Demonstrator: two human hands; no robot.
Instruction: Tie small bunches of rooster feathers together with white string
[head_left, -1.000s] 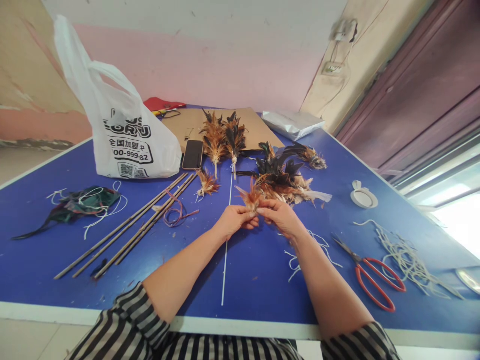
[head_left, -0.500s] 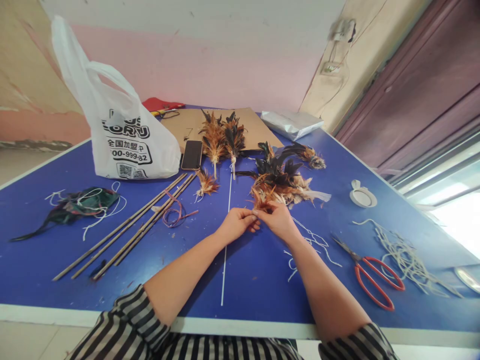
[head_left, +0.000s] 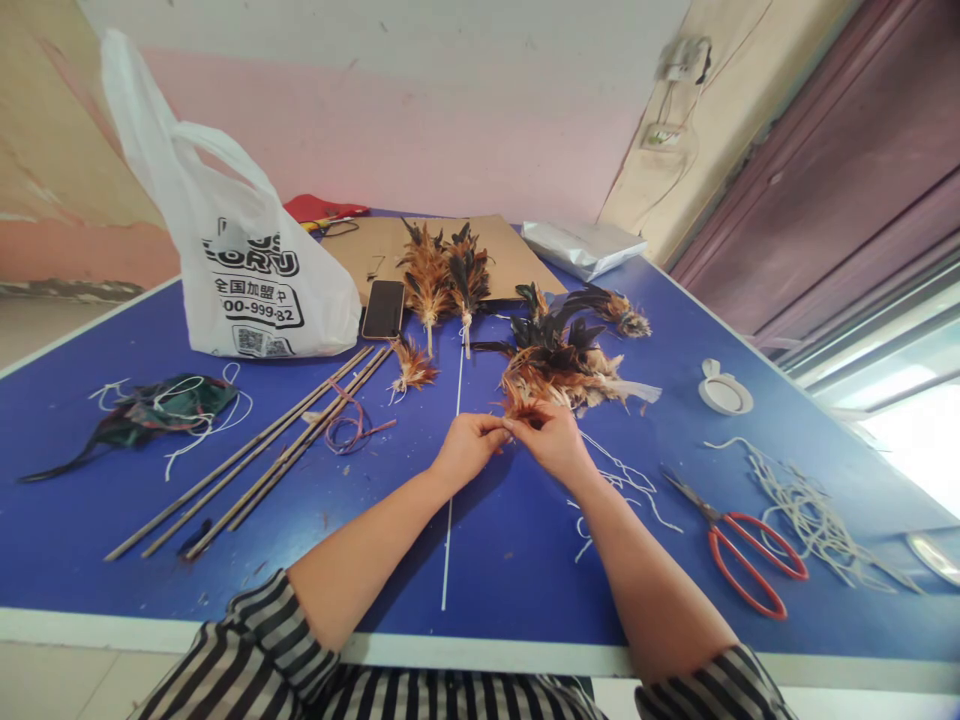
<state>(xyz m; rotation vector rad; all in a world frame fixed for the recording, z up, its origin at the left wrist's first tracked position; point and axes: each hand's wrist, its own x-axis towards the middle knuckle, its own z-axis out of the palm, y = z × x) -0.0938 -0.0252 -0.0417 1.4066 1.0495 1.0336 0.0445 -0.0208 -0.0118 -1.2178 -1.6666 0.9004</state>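
Note:
My left hand and my right hand meet fingertip to fingertip above the table, both closed in a pinch. Small brown feathers stick up behind the fingertips; what is pinched is mostly hidden, though it looks like feathers. Right behind my right hand lies a loose pile of black, brown and cream feathers. Two upright-lying feather bunches, one brown and one darker, have tied pale stems. A little feather tuft with thread lies left of them.
Thin sticks, a purple cord and a dark green bundle lie left, before a white plastic bag. A phone rests near cardboard. Right are red-handled scissors, tangled string and a tape roll.
Both hands have shifted very slightly upward, still pinched together. The left fingers have tucked in a little. Everything else on the table stays in place.

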